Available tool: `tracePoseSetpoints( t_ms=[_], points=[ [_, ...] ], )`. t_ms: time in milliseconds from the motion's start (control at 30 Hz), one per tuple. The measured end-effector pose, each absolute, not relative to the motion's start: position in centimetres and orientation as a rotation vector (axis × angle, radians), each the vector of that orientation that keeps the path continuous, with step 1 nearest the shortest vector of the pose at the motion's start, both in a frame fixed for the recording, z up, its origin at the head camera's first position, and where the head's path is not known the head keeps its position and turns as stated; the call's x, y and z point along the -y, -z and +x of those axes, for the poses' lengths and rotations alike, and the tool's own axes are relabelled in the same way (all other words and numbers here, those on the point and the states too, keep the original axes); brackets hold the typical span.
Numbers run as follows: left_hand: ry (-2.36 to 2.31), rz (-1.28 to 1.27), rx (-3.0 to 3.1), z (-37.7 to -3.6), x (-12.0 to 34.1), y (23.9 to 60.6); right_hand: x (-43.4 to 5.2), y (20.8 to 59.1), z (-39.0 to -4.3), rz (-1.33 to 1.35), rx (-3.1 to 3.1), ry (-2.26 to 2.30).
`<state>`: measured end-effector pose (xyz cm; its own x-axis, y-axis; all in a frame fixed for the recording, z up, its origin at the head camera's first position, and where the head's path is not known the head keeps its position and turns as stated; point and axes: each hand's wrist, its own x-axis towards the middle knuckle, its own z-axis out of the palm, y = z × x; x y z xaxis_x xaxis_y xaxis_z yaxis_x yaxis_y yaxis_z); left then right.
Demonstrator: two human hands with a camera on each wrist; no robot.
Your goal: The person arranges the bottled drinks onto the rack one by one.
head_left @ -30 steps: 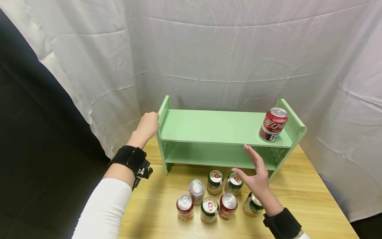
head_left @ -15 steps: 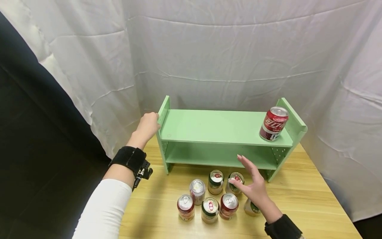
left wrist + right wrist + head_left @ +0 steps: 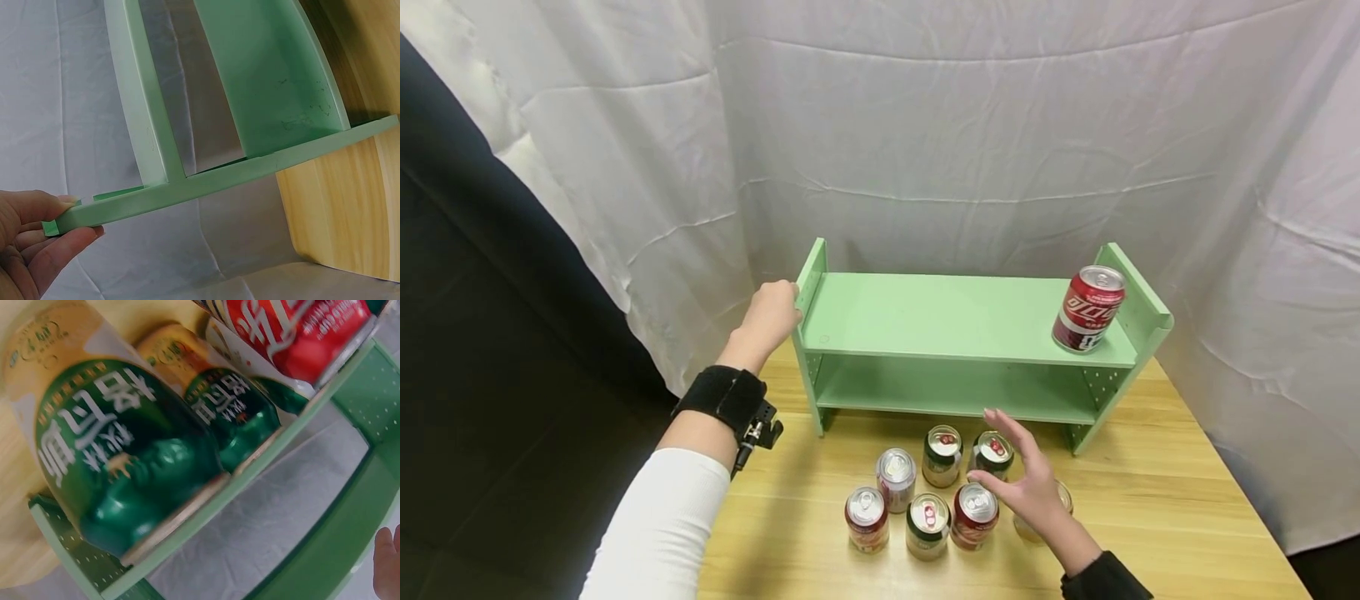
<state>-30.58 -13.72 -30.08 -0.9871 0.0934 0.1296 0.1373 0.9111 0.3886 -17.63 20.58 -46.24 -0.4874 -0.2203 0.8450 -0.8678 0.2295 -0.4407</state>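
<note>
My left hand (image 3: 767, 321) grips the left side panel of a green two-tier shelf (image 3: 917, 317). In the left wrist view, its thumb and fingers pinch the panel's end. My right hand (image 3: 1028, 483) is over the cans on the table, holding nothing, its thumb and fingers spread apart. Nearest to it are a green-and-gold can (image 3: 993, 450) and a red can (image 3: 976, 518). It partly hides another gold can (image 3: 1027, 530). In the right wrist view, a large green-and-gold can (image 3: 119, 437) is close to the camera; some fingertips (image 3: 386, 562) show at the right edge.
Another red can (image 3: 1088, 308) stands at the right end of the upper shelf board. To the left on the wooden table (image 3: 1157, 500) are a silver can (image 3: 896, 481), a red can (image 3: 867, 521) and two green-and-gold cans (image 3: 927, 527). A pale curtain (image 3: 970, 150) hangs behind.
My right hand has moved down and to the left, from in front of the lower shelf board to over the cans. My left hand has stayed on the shelf's side panel.
</note>
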Motion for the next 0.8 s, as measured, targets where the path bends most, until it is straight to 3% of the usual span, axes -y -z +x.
tracePoseSetpoints(
  t_ms=[367,800],
  points=[
    [0.62,-0.167,2.956,-30.7,13.7,29.6,-20.6,47.5,-17.4,0.971,1.935,-1.302],
    [0.649,-0.147,2.967,-30.6,13.7,30.1,-21.5,53.4,-18.0,0.878,2.13,-1.271]
  ],
)
